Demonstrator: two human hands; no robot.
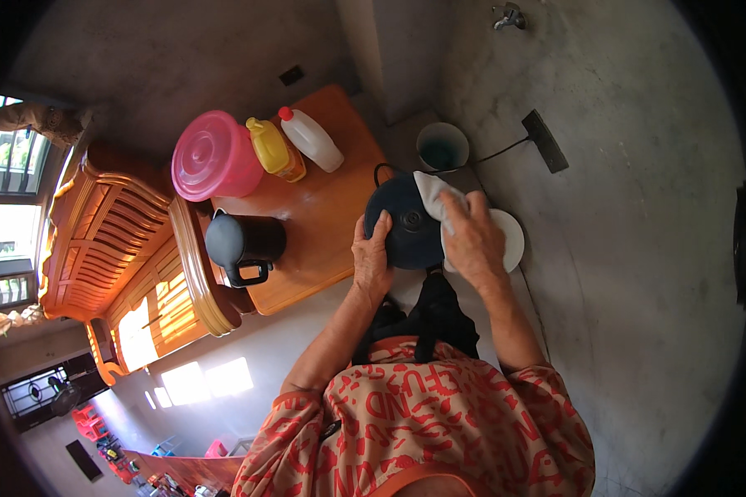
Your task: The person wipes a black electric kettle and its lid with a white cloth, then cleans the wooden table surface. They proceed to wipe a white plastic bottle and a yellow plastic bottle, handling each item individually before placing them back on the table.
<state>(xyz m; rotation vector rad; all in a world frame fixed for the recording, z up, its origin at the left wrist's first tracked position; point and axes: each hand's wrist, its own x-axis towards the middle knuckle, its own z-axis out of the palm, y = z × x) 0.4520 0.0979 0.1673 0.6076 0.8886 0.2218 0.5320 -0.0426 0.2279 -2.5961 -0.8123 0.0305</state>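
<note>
Head view: your left hand (372,258) grips the left rim of the dark round base (404,221), fingers curled over its edge, so the disc stays tilted up toward you and does not turn; it is held in the air just off the table's right edge, above the grey floor. Your right hand (472,236) lies flat and closed on a white cloth (433,192), pressing it against the base's upper right face. The base looks like hard, smooth plastic with a small hub at its centre and a thin black cord at its top. On the glossy orange wooden table (323,215) stand a black jug (244,243) near the left edge, and a pink lidded tub (214,156), a yellow bottle (275,149) and a white bottle (311,139) along the far edge.
</note>
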